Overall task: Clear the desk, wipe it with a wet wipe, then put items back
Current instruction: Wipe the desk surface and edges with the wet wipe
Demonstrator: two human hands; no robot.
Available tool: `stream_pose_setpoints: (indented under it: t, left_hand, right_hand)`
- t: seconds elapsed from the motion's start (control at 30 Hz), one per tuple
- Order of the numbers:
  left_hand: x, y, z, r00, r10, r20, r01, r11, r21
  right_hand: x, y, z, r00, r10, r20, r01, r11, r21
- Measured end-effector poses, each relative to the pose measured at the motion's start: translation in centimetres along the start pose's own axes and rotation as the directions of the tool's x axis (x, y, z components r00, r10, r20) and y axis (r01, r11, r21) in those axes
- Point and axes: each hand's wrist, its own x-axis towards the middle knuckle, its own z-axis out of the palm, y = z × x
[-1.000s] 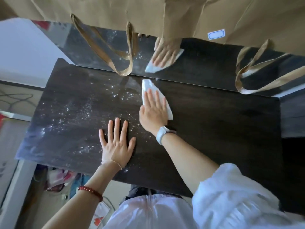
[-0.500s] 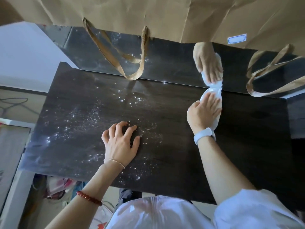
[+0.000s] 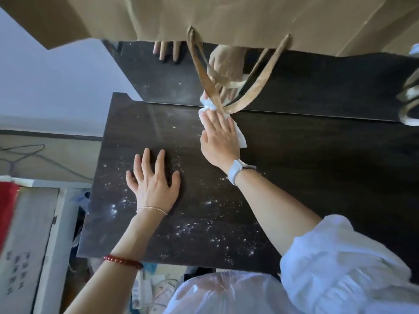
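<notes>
The dark wooden desk (image 3: 306, 177) fills the view, its left and near parts speckled with white dust and droplets. My right hand (image 3: 218, 138), with a white watch on the wrist, presses a white wet wipe (image 3: 240, 135) flat on the desk at its back edge, fingers extended toward the mirror. My left hand (image 3: 153, 180) lies flat with fingers spread on the desk's left part and holds nothing. Most of the wipe is hidden under my right palm.
A mirror (image 3: 317, 87) stands along the desk's back edge and reflects both hands. Brown paper bags (image 3: 238, 17) hang over it, and one bag's handle loops (image 3: 256, 87) dangle right by my right fingers. Cluttered floor and a white cabinet (image 3: 45, 234) lie to the left.
My right hand has swept the wipe leftward along the back edge, from the right-centre to under the bag handles. My left hand went from curled to flat. The camera view shifted right.
</notes>
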Motion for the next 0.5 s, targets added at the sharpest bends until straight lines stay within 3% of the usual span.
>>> stream_pose_setpoints:
  t: [0.07,0.13,0.23,0.37,0.43,0.5]
  left_hand:
    - [-0.1,-0.4,0.2,0.999,0.007,0.039,-0.007,1.000,0.010]
    - [-0.2,-0.4,0.4,0.999,0.009,0.050,-0.009,1.000,0.010]
    - [-0.2,-0.4,0.6,0.999,-0.004,0.052,0.004,1.000,0.007]
    - [-0.2,-0.4,0.7,0.999,0.007,0.042,-0.007,1.000,0.010]
    - [-0.3,-0.3,0.7,0.999,0.010,0.046,-0.011,1.000,0.014]
    - [-0.3,-0.3,0.5,0.998,0.008,0.054,-0.009,1.000,0.009]
  right_hand:
    - [-0.5,1.5,-0.3,0.998,-0.053,0.032,0.054,0.998,-0.034]
    - [-1.4,4.2,-1.0,1.000,-0.003,0.006,0.003,0.996,-0.089]
    - [-3.7,9.1,-2.9,0.979,0.172,-0.107,-0.189,0.965,-0.180]
    - [-4.7,10.1,-3.7,0.878,0.456,-0.147,-0.475,0.869,-0.139]
    - [-4.3,6.8,-2.2,0.896,0.413,-0.163,-0.432,0.895,-0.109]
    - [-4.6,2.2,-0.2,0.978,0.181,-0.101,-0.193,0.973,-0.129]
